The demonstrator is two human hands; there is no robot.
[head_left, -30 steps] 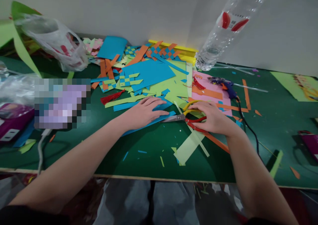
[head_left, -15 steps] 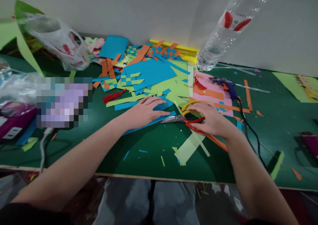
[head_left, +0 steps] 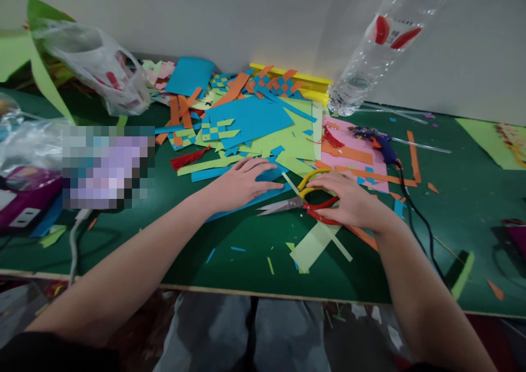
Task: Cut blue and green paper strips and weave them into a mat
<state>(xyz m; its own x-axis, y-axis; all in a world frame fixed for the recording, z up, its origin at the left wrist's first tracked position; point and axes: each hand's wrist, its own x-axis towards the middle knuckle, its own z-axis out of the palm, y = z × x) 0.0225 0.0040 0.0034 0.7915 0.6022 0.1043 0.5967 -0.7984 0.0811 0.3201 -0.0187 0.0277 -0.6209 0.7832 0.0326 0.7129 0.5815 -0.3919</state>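
Observation:
My left hand [head_left: 244, 183] lies flat with its fingers spread, resting on blue paper [head_left: 232, 211] near the middle of the green table. Scissors [head_left: 283, 204] with one yellow and one red handle are in my right hand [head_left: 349, 199], whose fingers are at the handle loops. The blades are slightly apart, point left, and lie just in front of the blue paper's near edge. Beneath the scissors and right hand are pale green paper strips [head_left: 314, 246]. Behind my left hand lie a red tassel [head_left: 189, 158] and a large blue sheet [head_left: 250, 120].
Woven paper pieces [head_left: 279, 84] and scraps pile against the wall. A glue gun [head_left: 384, 148] with a black cord lies at right, near a leaning plastic bottle [head_left: 365, 59]. At left are a plastic bag [head_left: 102, 70] and a pixelated object [head_left: 110, 169] with a white cable.
The scissors have swung toward me, so their blades are off the blue paper's edge and show more fully. My left hand stays on the paper.

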